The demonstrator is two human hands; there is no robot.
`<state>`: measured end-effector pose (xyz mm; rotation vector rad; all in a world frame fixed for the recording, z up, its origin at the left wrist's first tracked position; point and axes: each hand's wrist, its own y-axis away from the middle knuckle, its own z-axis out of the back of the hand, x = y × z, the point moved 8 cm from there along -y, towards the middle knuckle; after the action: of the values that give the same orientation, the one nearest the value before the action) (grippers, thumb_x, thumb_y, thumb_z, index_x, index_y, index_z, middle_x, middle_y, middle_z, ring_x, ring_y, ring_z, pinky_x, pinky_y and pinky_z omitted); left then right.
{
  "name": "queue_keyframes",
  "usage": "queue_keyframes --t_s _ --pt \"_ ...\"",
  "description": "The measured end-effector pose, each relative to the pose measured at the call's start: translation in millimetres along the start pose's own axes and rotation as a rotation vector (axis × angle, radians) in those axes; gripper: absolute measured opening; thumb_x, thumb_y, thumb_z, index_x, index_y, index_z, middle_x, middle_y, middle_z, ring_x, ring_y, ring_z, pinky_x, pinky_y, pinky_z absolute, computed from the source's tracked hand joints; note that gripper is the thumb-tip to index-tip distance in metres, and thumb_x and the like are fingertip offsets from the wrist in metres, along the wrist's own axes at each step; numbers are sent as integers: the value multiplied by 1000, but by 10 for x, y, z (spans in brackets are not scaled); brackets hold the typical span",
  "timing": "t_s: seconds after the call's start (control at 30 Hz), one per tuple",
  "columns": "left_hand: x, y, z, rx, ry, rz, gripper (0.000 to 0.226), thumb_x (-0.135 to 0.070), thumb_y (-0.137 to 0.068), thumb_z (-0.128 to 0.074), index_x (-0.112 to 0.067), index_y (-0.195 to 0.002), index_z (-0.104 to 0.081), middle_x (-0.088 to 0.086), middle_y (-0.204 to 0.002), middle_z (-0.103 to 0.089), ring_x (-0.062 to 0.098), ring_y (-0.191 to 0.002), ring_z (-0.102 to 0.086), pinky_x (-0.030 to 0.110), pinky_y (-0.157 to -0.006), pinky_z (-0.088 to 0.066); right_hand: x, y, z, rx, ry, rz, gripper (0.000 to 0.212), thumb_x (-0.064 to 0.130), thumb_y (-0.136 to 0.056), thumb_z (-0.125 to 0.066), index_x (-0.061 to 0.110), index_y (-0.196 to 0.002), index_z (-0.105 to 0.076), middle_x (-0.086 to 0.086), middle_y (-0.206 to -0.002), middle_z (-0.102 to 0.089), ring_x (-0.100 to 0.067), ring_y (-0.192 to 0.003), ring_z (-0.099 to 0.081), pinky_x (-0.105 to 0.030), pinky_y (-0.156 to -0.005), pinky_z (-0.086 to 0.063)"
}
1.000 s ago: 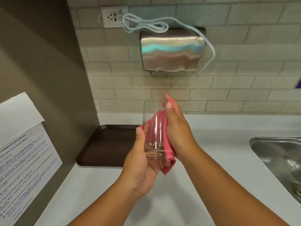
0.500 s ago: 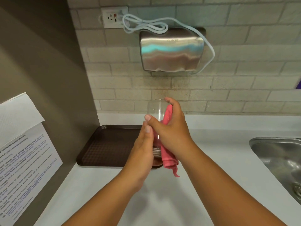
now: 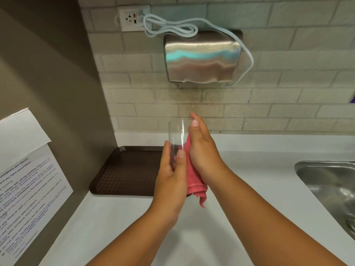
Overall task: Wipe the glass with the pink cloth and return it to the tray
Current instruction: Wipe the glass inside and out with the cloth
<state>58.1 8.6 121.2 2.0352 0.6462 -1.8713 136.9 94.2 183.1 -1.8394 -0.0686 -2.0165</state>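
Note:
A clear drinking glass (image 3: 177,134) is held upright above the counter, its rim level with the lowest wall tiles. My left hand (image 3: 171,179) grips its lower half from the left and front. My right hand (image 3: 204,150) presses the pink cloth (image 3: 194,184) against the glass's right side, fingers reaching up to the rim. A tail of the cloth hangs below my right wrist. The dark brown tray (image 3: 123,169) lies on the counter to the left, behind my left hand.
A white counter (image 3: 259,179) runs below a tiled wall. A steel sink (image 3: 330,181) is at the right edge. A steel hand dryer (image 3: 201,58) with its cable hangs on the wall above. Printed paper sheets (image 3: 25,179) are fixed to the brown panel on the left.
My right hand has slid along the glass with the cloth, from around its front to its right side. The glass shifted a little, and my left hand's grip turned on it.

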Motion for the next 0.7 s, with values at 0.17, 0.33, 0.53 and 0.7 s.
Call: queue_keyframes --t_s 0.17,0.33,0.53,0.7 --pt "72 9 -39 57 101 43 88 -77 -76 -57 -67 -158 -27 -37 -134 -62 -17 -108 -72 12 -76 -61 -97 -25 39 17 -159 -102 52 60 -107 -28 49 -158 -35 4 -162 -47 -19 -142 -51 -44 -118 -42" --pt "69 -9 -18 55 36 50 76 -75 -88 -47 -62 -160 -29 -26 -145 -60 -8 -116 -71 30 -98 -64 -105 94 -6 46 -240 -22 50 49 -108 -29 55 -157 -26 12 -172 -26 -12 -154 -32 -45 -127 -28" --pt "62 8 -17 69 92 120 48 -42 -116 -33 -59 -161 -33 -1 -153 -64 28 -128 -71 66 -103 -59 19 185 41 194 16 160 69 25 -104 -33 67 -154 -10 30 -171 8 5 -157 -5 -41 -131 -15" --pt "26 -74 45 68 29 34 51 -53 -114 -33 -59 -164 -25 -20 -166 -47 1 -145 -53 31 -110 -51 117 404 -160 330 362 403 61 36 -113 -33 52 -162 -1 35 -163 33 5 -150 33 -34 -124 12"
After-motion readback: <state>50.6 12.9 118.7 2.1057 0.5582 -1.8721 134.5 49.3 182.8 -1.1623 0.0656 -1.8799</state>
